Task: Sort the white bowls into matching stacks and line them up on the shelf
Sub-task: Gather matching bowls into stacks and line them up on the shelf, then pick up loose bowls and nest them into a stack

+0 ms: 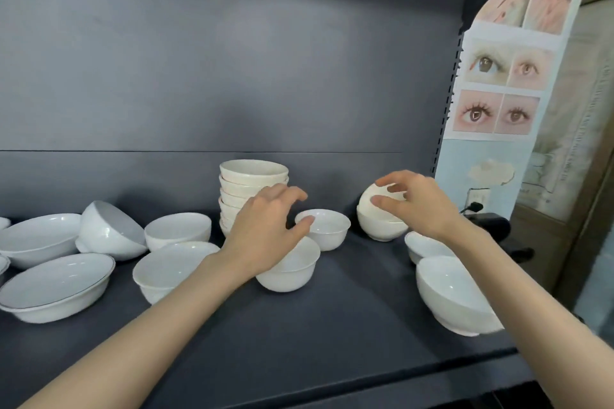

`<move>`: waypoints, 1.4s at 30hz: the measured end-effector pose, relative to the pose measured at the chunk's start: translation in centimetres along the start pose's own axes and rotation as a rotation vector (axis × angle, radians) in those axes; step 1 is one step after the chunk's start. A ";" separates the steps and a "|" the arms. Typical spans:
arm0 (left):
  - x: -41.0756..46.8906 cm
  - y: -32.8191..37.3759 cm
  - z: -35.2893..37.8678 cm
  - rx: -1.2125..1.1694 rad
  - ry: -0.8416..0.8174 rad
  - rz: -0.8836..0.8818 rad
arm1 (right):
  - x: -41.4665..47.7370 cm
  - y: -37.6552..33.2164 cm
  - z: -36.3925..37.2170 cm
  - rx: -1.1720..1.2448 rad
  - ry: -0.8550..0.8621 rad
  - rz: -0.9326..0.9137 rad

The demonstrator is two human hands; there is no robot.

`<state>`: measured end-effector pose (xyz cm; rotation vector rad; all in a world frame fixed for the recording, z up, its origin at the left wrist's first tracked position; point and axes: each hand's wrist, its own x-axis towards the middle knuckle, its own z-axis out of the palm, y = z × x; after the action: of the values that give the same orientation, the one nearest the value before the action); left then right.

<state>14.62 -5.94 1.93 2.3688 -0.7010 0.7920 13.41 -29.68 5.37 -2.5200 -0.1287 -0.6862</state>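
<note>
While the right hand (415,206) clamps a tilted bowl (375,197) atop another bowl (382,226), a slip risks chipping both. The left hand (265,226), fingers spread and empty, hovers beside the tall stack (252,183) and could topple it.

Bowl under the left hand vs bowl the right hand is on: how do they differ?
The bowl under the left hand sits upright, alone on the shelf; the bowl under the right hand is tipped, mouth turned away, atop another bowl. The left bowl looks wider than the right bowl. Both are plain white.

On the shelf (332,325): tall stack (247,183) at 12 o'clock; rimmed bowls (56,285) at 9 o'clock; tilted bowl (448,295) at 3 o'clock; small bowl (327,226) just right of stack.
</note>
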 end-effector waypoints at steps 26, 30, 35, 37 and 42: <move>-7.2 15.4 13.7 -0.513 -0.341 -0.436 | -13.5 15.6 -5.0 0.679 -0.265 0.150; -7.6 15.2 13.7 -0.536 -0.301 -0.441 | -13.2 15.7 -4.4 0.759 -0.212 0.146; -8.2 14.7 12.1 -0.655 -0.172 -0.483 | -12.3 13.9 -3.2 0.850 -0.203 0.141; -8.8 14.1 10.8 -0.718 -0.108 -0.510 | -11.9 12.4 -2.5 0.889 -0.216 0.128; -11.0 12.7 6.8 -0.793 0.028 -0.568 | -11.3 7.9 0.3 1.006 -0.304 0.065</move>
<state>1.79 -16.07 -5.84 1.6773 -0.2226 0.2238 5.53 -35.79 -4.11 -1.6164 -0.3866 -0.1203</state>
